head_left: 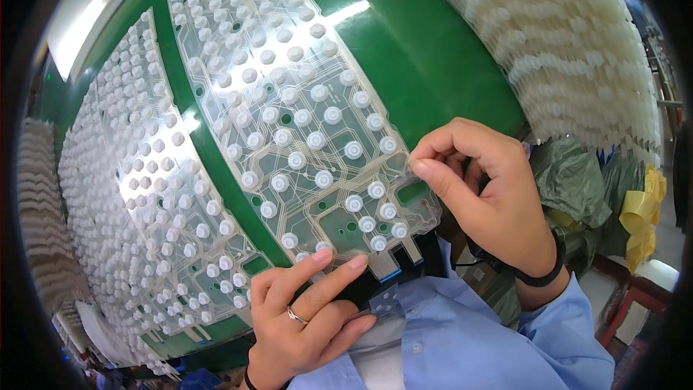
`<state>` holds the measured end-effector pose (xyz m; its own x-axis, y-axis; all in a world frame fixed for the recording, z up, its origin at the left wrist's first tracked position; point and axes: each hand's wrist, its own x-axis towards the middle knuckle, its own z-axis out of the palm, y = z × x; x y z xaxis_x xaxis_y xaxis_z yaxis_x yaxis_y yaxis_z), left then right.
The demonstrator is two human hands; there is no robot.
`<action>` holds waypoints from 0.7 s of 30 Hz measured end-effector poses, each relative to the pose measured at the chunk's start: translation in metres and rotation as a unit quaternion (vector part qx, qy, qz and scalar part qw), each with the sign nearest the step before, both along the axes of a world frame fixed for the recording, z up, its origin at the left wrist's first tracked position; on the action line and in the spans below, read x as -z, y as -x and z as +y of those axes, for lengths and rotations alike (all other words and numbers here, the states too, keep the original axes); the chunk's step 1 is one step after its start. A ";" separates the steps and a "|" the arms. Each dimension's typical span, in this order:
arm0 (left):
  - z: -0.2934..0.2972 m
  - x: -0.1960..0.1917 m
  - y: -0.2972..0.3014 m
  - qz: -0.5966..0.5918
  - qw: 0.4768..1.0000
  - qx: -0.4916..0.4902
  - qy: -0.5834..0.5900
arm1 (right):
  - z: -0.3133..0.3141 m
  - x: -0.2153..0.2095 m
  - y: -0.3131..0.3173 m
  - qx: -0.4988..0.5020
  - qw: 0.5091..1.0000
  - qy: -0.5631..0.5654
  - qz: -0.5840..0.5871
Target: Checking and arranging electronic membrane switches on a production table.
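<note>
A clear flexible membrane sheet (303, 123) printed with circuit traces and dotted with white rubber domes lies on a green table (426, 58). My left hand (303, 318), a ring on one finger, presses two fingertips on the sheet's near edge beside its ribbon tail (386, 266). My right hand (484, 195) pinches the sheet's right edge between thumb and forefinger.
A stack of similar domed sheets (151, 195) lies to the left. Another pile of domed sheets (577, 50) rises at the upper right. Green plastic bags (577, 180) and yellow material (642, 209) sit at the right. More stacks (43, 217) stand at far left.
</note>
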<state>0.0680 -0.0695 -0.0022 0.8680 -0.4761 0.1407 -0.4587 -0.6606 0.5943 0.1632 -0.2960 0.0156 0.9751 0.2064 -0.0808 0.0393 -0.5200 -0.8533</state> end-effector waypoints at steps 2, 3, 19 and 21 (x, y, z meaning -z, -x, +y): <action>0.000 0.001 0.000 -0.005 1.000 0.003 -0.002 | 0.003 -0.003 -0.001 0.013 1.000 0.015 0.018; 0.001 0.002 0.000 -0.009 1.000 0.004 -0.003 | 0.003 -0.003 0.000 0.015 1.000 0.018 0.018; 0.001 0.000 0.000 0.004 1.000 0.002 -0.006 | 0.005 0.001 0.000 0.016 0.999 0.033 0.000; 0.001 0.000 0.000 0.006 1.000 0.000 -0.006 | 0.006 0.002 0.000 0.016 0.999 0.034 -0.005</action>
<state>0.0677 -0.0683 -0.0022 0.8693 -0.4783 0.1250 -0.4522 -0.6671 0.5921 0.1628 -0.2904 0.0141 0.9821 0.1689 -0.0837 0.0301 -0.5787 -0.8150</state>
